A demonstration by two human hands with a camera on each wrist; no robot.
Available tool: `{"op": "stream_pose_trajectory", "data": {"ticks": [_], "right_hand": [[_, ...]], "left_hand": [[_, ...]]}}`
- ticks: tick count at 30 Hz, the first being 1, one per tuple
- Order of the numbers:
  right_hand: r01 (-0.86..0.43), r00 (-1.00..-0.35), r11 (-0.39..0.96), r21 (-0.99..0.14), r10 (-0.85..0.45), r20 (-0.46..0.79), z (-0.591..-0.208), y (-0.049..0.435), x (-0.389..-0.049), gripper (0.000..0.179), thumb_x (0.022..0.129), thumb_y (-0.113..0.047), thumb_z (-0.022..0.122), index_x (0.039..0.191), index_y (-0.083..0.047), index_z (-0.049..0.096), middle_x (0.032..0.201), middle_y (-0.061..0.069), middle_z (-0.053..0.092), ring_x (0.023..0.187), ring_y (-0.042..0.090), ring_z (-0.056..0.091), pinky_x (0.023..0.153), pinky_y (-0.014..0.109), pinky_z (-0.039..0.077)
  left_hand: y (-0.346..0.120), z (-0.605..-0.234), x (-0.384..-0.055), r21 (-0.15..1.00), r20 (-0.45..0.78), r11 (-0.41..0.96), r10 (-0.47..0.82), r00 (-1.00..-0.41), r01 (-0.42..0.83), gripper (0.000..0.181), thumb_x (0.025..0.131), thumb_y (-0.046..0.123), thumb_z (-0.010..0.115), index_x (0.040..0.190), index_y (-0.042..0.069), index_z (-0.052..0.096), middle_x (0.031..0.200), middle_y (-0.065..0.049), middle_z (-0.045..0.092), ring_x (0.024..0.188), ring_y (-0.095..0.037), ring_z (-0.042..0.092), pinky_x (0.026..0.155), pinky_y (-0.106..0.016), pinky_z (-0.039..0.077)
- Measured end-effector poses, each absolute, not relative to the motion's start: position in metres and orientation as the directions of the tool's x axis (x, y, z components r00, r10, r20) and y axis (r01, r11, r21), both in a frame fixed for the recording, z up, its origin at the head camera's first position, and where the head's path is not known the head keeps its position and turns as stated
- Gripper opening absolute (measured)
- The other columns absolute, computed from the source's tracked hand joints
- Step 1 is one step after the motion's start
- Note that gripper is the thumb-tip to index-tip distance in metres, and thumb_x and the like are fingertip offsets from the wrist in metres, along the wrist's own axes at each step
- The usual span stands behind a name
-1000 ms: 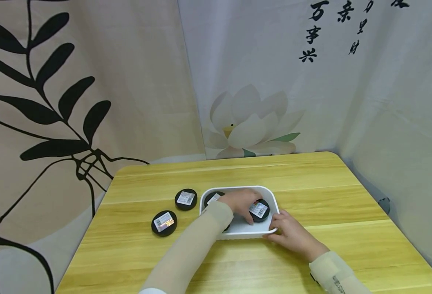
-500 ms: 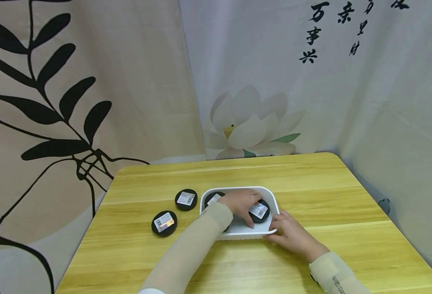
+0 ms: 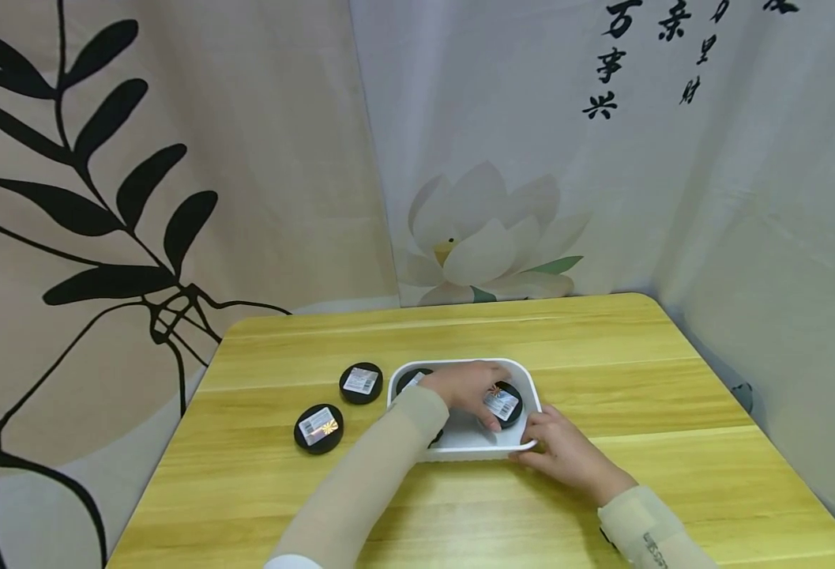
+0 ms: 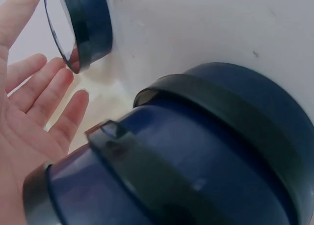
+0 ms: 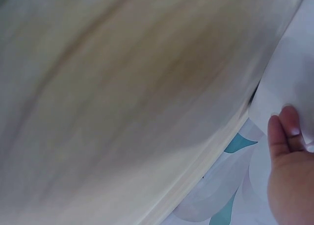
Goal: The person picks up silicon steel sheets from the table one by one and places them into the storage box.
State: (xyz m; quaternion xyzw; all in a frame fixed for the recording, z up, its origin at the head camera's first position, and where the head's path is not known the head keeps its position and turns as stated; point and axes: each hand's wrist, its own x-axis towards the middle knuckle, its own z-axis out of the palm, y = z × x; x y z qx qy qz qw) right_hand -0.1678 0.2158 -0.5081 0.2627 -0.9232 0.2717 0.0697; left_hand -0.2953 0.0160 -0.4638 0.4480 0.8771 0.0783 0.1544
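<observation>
A black jar (image 3: pixel 506 405) sits in the right end of a white tray (image 3: pixel 460 454), the left hand's (image 3: pixel 465 387) fingers loosely spread beside it, apparently not gripping. The right hand (image 3: pixel 562 446) pinches the tray's near right corner; should that hold slacken, a bump from the left could skid the tray. Two other jars (image 3: pixel 361 383) (image 3: pixel 319 428) rest left of it on the table (image 3: pixel 588 340).

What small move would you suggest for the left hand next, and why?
I would probably gather the left hand into a firmer grip on the black round container with a barcode label: its thumb and fingers look loosely extended beside it, while the right hand holds a corner of the white rectangular tray.
</observation>
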Motion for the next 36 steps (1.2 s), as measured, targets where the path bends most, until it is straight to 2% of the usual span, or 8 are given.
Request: {"op": "stream_pose_trajectory", "data": {"ticks": [4, 9, 16, 27, 36], "right_hand": [[-0.511, -0.859, 0.719, -0.471, -0.445, 0.252, -0.507, 0.216, -0.168, 0.017, 0.084, -0.039, 0.081, 0.076, -0.028, 0.071, 0.083, -0.023, 0.053, 0.092, 0.005, 0.046, 0.079, 0.026, 0.045], [-0.502, -0.864, 0.729, -0.465, -0.446, 0.234, -0.507, 0.217, -0.168, 0.016, 0.085, -0.041, 0.079, 0.077, -0.03, 0.071, 0.085, -0.023, 0.054, 0.093, 0.005, 0.046, 0.079, 0.026, 0.045], [-0.499, -0.865, 0.73, -0.466, -0.448, 0.225, -0.506, 0.218, -0.167, 0.016, 0.085, -0.04, 0.08, 0.077, -0.028, 0.071, 0.084, -0.022, 0.054, 0.091, 0.005, 0.045, 0.077, 0.025, 0.045], [-0.565, -0.825, 0.7, -0.437, -0.471, 0.313, -0.507, 0.216, -0.168, 0.018, 0.085, -0.037, 0.081, 0.074, -0.027, 0.069, 0.082, -0.02, 0.054, 0.089, 0.005, 0.046, 0.076, 0.026, 0.044], [-0.513, -0.858, 0.729, -0.454, -0.458, 0.233, -0.504, 0.215, -0.168, 0.018, 0.085, -0.038, 0.08, 0.074, -0.029, 0.069, 0.086, -0.019, 0.056, 0.092, 0.008, 0.047, 0.078, 0.028, 0.044]], "left_hand": [[0.015, -0.457, -0.294, 0.274, -0.215, 0.611, 0.792, -0.572, 0.743, 0.092, 0.075, 0.058, 0.082, 0.151, 0.023, 0.044, 0.15, 0.007, 0.051, 0.138, -0.01, 0.047, 0.113, -0.03, 0.04], [0.015, -0.449, -0.293, 0.293, -0.207, 0.602, 0.798, -0.566, 0.743, 0.092, 0.079, 0.058, 0.078, 0.154, 0.022, 0.041, 0.155, 0.005, 0.046, 0.143, -0.012, 0.043, 0.117, -0.031, 0.037], [0.015, -0.437, -0.291, 0.341, -0.16, 0.57, 0.819, -0.551, 0.748, 0.08, 0.084, 0.05, 0.079, 0.151, 0.021, 0.047, 0.15, 0.002, 0.051, 0.137, -0.012, 0.049, 0.114, -0.032, 0.041], [0.007, -0.425, -0.29, 0.316, -0.125, 0.576, 0.813, -0.568, 0.754, 0.071, 0.089, 0.043, 0.076, 0.149, 0.016, 0.049, 0.147, 0.0, 0.052, 0.133, -0.013, 0.051, 0.113, -0.03, 0.042], [-0.001, -0.421, -0.289, 0.33, -0.077, 0.601, 0.786, -0.613, 0.729, 0.063, 0.092, 0.04, 0.073, 0.147, 0.019, 0.051, 0.146, 0.003, 0.052, 0.134, -0.014, 0.051, 0.112, -0.031, 0.043]]}}
